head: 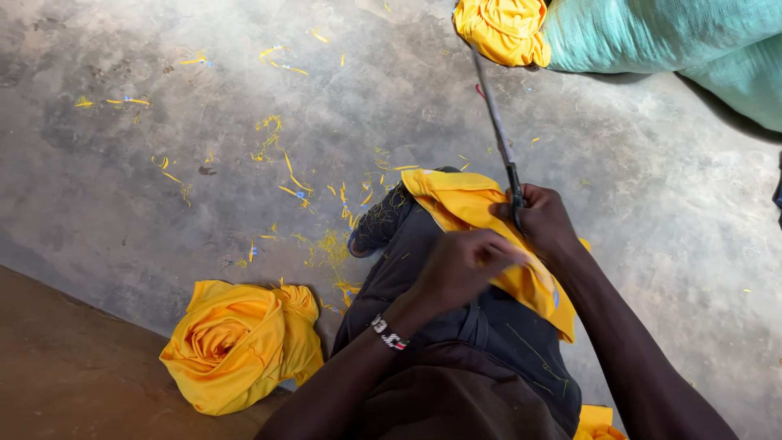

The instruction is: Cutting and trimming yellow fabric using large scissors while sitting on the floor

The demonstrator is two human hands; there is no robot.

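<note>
A yellow cloth (pixel 468 204) lies draped over my lap, on dark grey trousers (pixel 423 244). My left hand (pixel 460 265), with a beaded wristband, presses down on the cloth and pinches its fold. My right hand (pixel 544 220) grips the dark handle of long scissors (pixel 494 122), whose blades point away from me across the floor. Both hands touch the cloth near its right edge.
A rolled bundle of yellow cloth (pixel 236 342) lies on the concrete floor to my left. Another yellow bundle (pixel 505 28) sits at the top beside green sacks (pixel 676 37). Yellow thread scraps (pixel 285 175) litter the floor. A brown raised surface (pixel 65 375) fills the lower left.
</note>
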